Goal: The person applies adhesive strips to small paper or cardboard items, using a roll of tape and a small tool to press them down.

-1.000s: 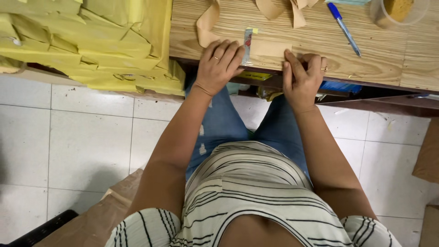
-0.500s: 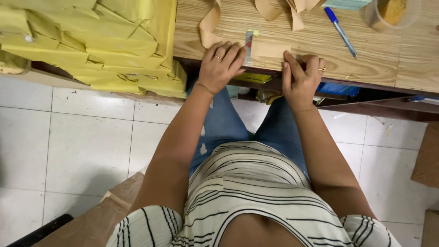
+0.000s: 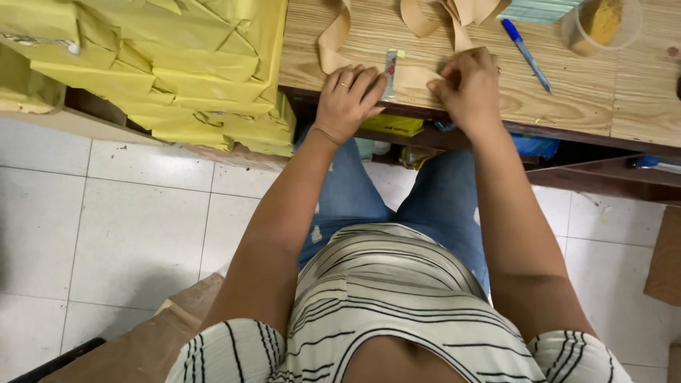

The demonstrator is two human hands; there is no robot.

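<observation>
Brown paper strip [image 3: 415,76] lies flat at the near edge of the wooden desk [image 3: 567,106], pinned between a seated person's two hands. Left hand [image 3: 347,99] presses down with spread fingers on the strip's left end, beside a small narrow tool [image 3: 389,65] lying on the paper; right hand [image 3: 468,85] is bunched, its fingertips pinching the strip's right end. More curled paper strips [image 3: 425,18] lie toward the desk's far edge. A blue pen [image 3: 526,45] rests right of the right hand, near a clear plastic cup [image 3: 601,25] of yellowish stuff at the far right. Yellow paper bundles [image 3: 163,64] are stacked off the desk's left edge.
</observation>
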